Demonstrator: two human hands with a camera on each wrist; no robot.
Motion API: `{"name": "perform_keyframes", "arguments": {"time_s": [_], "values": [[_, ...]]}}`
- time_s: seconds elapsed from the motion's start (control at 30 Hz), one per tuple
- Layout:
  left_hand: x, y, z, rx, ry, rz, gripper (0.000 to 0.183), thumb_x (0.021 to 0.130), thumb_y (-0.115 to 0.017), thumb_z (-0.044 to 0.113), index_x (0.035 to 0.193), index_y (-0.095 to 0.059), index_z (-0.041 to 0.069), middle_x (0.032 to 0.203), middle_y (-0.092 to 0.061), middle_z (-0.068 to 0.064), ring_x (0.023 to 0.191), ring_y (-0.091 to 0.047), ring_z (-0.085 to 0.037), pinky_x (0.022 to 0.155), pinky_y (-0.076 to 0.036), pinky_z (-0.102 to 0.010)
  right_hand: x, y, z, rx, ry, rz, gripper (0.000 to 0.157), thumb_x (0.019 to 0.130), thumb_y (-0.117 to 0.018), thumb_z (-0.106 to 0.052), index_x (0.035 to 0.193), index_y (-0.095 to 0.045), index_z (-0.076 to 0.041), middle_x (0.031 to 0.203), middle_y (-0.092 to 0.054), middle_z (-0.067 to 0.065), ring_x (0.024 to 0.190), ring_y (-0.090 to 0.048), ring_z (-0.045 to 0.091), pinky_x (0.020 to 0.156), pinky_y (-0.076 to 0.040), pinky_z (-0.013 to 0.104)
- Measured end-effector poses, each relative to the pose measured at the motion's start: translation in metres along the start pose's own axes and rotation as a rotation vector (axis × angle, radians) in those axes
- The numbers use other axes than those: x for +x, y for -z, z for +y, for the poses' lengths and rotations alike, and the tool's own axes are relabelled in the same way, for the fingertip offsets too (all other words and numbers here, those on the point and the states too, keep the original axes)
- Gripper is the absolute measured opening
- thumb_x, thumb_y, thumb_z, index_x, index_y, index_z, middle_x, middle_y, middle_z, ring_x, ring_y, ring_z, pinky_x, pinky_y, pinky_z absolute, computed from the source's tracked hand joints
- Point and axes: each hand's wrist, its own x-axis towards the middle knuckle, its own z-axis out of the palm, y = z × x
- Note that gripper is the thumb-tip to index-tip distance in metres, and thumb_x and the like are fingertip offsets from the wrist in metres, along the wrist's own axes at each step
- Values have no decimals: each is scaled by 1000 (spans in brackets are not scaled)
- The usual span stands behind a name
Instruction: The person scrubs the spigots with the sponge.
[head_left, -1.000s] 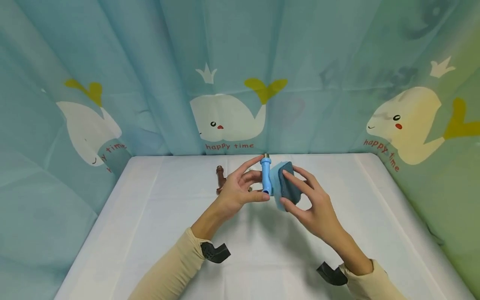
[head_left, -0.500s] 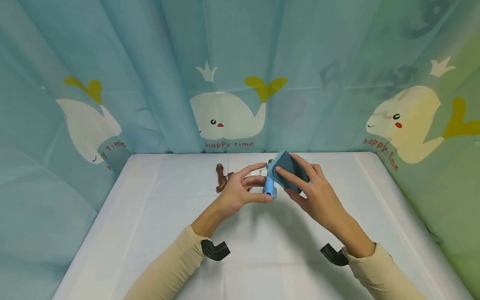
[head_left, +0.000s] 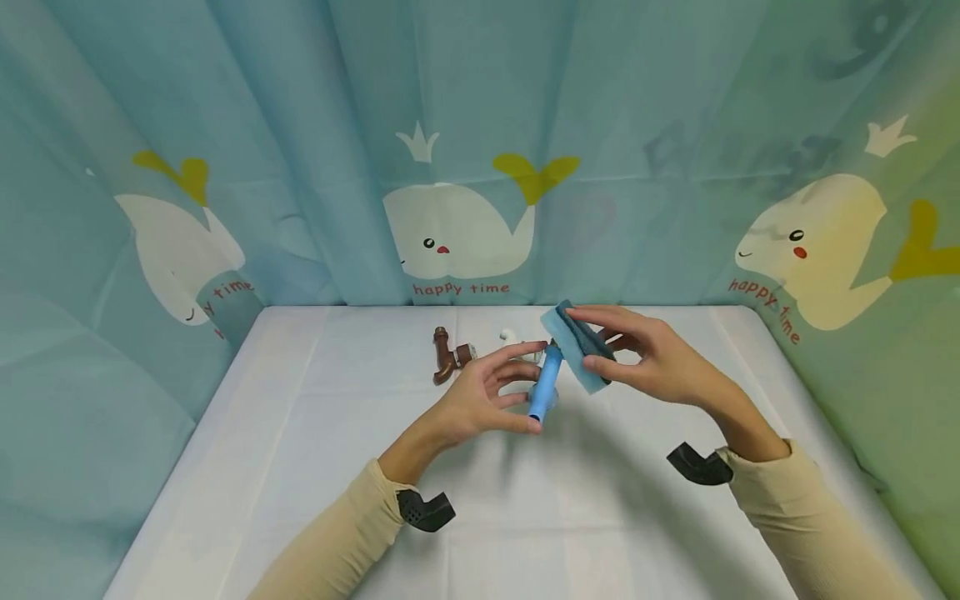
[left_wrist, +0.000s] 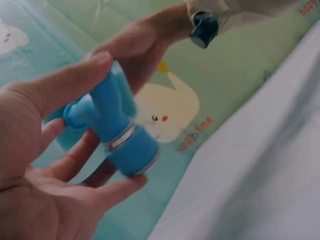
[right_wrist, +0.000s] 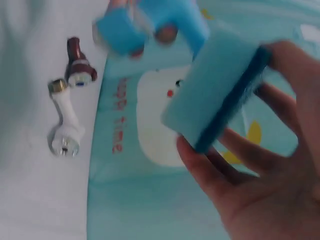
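Note:
A blue, tap-like pipe fitting (head_left: 545,387) with a side branch is held above the table, leaning to the right at its top. My left hand (head_left: 472,400) grips it by its ends between thumb and fingers; in the left wrist view the wide collar of the blue fitting (left_wrist: 132,150) rests against a fingertip. My right hand (head_left: 660,354) pinches a two-layer sponge (head_left: 573,346), light blue foam with a dark blue scouring side. The sponge's foam face is at the fitting's upper end; contact is hard to tell. In the right wrist view the sponge (right_wrist: 215,90) appears tilted.
Behind my left hand, a brown tap-like fitting (head_left: 442,358) and a white one (right_wrist: 65,120) lie on the white-covered table (head_left: 337,467). A blue-green curtain (head_left: 322,208) with printed whales surrounds the table's back and sides.
The sponge has gone from the fitting's right side across its front to its upper end. The blue fitting now leans right and sits slightly lower. My right forearm has moved up and right.

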Motion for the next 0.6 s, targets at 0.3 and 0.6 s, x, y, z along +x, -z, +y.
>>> {"name": "perform_keyframes", "arguments": {"time_s": [0.3,0.6], "values": [[-6,4,1,32,1,-100,92,76,-89,-4,155,-44,11,144,-53,-17,131,-53,-26,109,-47,-44,7,21,13,233,-127,-275,51,99,-68,-7,148,-56,-13,119,-69,9,93,-70,25,74,-60,35],[-7,6,-7,-21,3,-106,91,78,-90,2,156,-44,10,139,-57,-18,129,-55,-26,106,-50,-47,2,11,18,195,-93,-228,53,98,-69,-6,149,-55,-12,127,-66,10,96,-69,23,78,-60,32]]}}
